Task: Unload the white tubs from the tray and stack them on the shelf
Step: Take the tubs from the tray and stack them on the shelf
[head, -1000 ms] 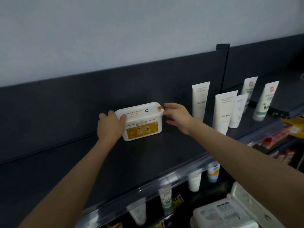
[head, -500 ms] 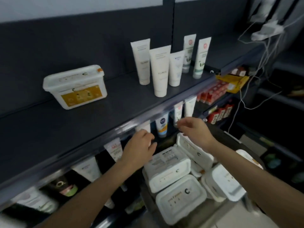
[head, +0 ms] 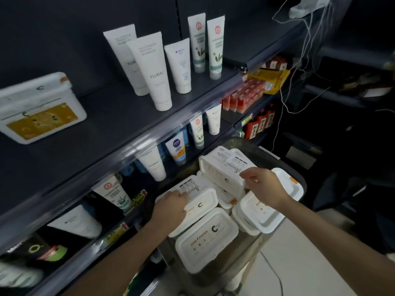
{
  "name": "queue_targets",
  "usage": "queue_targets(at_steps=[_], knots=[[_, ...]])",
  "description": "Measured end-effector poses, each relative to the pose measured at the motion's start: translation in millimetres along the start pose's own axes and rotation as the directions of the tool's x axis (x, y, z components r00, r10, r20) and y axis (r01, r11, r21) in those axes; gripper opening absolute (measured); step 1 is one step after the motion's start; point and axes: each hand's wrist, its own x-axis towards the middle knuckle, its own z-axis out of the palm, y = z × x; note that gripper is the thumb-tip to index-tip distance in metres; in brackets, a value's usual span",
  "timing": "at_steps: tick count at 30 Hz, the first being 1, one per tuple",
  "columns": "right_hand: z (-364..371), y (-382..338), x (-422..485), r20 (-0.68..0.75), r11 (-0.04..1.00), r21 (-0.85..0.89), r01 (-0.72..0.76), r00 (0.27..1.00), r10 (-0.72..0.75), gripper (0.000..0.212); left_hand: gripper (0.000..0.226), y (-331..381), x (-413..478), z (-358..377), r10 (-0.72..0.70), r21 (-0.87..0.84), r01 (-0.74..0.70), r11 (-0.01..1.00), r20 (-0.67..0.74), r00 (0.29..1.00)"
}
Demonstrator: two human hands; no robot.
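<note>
A tray (head: 240, 142) at lower centre holds several white tubs lying close together. My left hand (head: 171, 208) is at the left end of one white tub (head: 199, 198), its fingers curled over the lid's edge. Over the tray's right half, my right hand (head: 265, 186) has loosely bent fingers reaching the edge of a tilted tub (head: 222, 167) behind; I see no grip there. Another tub (head: 206, 240) lies nearest me. One white tub with an orange label (head: 39, 107) stands on the dark shelf (head: 119, 124) at the left.
Several white cosmetic tubes (head: 157, 71) stand on the shelf to the right of the placed tub. More tubes (head: 176, 149) hang below the shelf's edge. Red boxes (head: 243, 97) and loose cables (head: 299, 60) are to the right. Pale floor shows beside the tray.
Both hands have let go of the tub on the shelf and dropped to the tray. The view swung down and right. My left hand now lies on a tub.
</note>
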Motion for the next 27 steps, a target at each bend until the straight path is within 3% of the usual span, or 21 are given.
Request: queue_targets(at_steps=[4,6,9,12,14,17,20,27], knots=[[-2,4,-5,0.002,1.000,-0.006,0.014,1.000,-0.014,0.033,0.009,-6,7,-17,-0.078,-0.118,0.075,0.990,-0.024,0.997],[-6,4,-4,-0.018,1.000,-0.014,0.019,1.000,-0.019,0.033,0.015,-12,9,-35,-0.156,-0.255,0.157,0.954,0.024,0.987],[-15,4,-1,-0.057,0.999,-0.025,0.020,0.998,-0.022,0.031,0.020,-15,9,-54,-0.170,-0.295,0.177,0.939,0.048,0.984],[-29,18,8,-0.093,0.981,-0.188,0.040,0.994,-0.058,0.030,0.023,-17,4,-67,-0.186,-0.351,0.178,0.919,0.013,0.983],[-44,39,19,-0.106,0.933,-0.357,-0.047,0.994,0.010,0.030,0.023,-18,3,-73,-0.243,-0.435,0.211,0.875,-0.018,0.970],[-60,65,25,-0.036,0.844,-0.485,-0.228,0.970,0.241,0.030,0.022,-13,-1,-79,-0.339,-0.533,0.274,0.800,-0.027,0.940],[-55,75,24,0.086,0.855,-0.458,-0.242,0.946,0.314,0.031,0.023,-8,-5,-79,-0.403,-0.617,0.305,0.726,-0.022,0.915],[-57,73,18,0.039,0.921,-0.309,-0.236,0.965,0.260,0.021,0.022,-1,-20,-85,-0.474,-0.725,0.330,0.605,0.005,0.880]])
